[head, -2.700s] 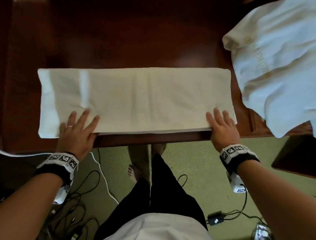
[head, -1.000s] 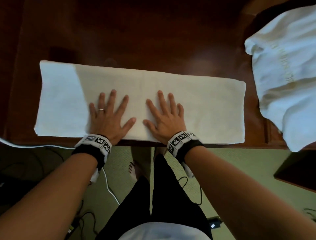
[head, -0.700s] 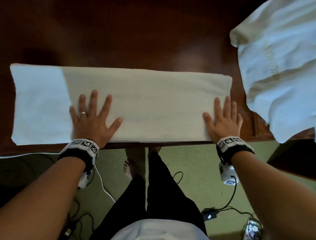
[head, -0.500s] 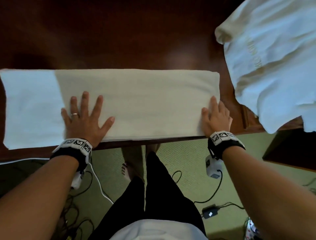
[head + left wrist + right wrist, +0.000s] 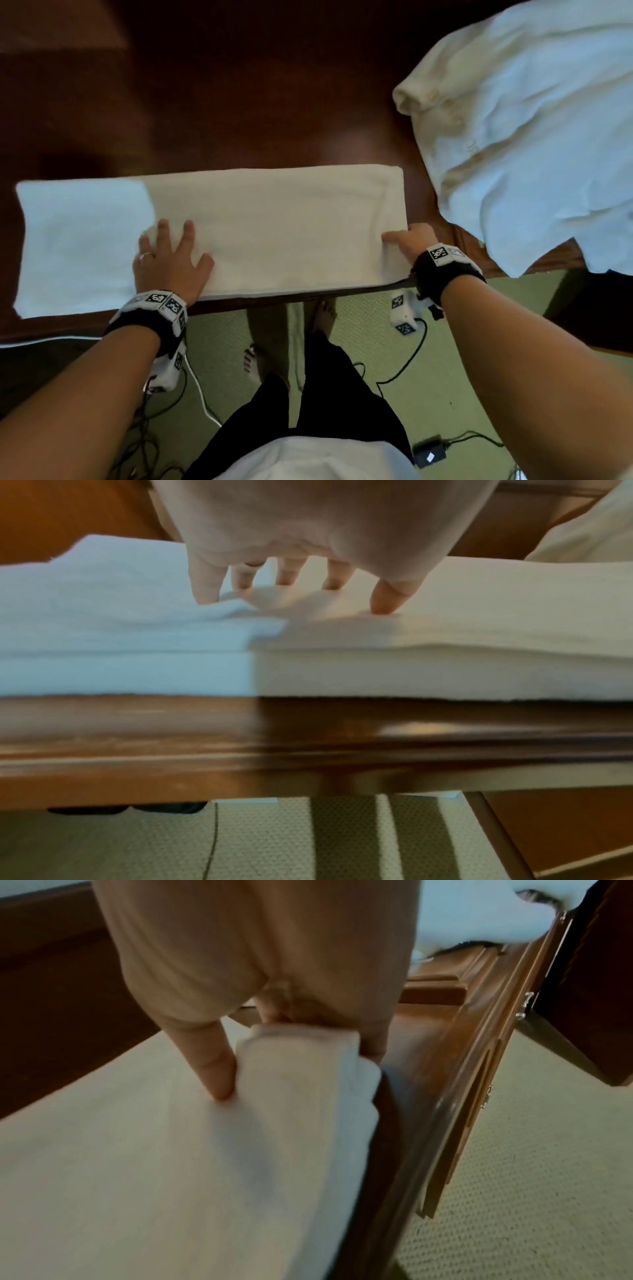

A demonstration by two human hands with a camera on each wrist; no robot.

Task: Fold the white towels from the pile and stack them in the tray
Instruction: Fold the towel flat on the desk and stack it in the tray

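Folding is mid-way, we judge: our left hand (image 5: 170,263) presses flat, fingers spread, on the towel (image 5: 274,229) lying as a long strip along the table (image 5: 239,102) edge, while our right hand (image 5: 412,241) pinches its right end, which next needs carrying leftward over the strip.

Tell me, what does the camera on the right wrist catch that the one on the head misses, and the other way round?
Only the right wrist view shows the fingers curled under the towel's end, thumb on top. Only the head view shows the left hand pressing the towel, the pile of white cloth and the floor cables. Both show the right hand gripping the towel's right end on the wooden table.
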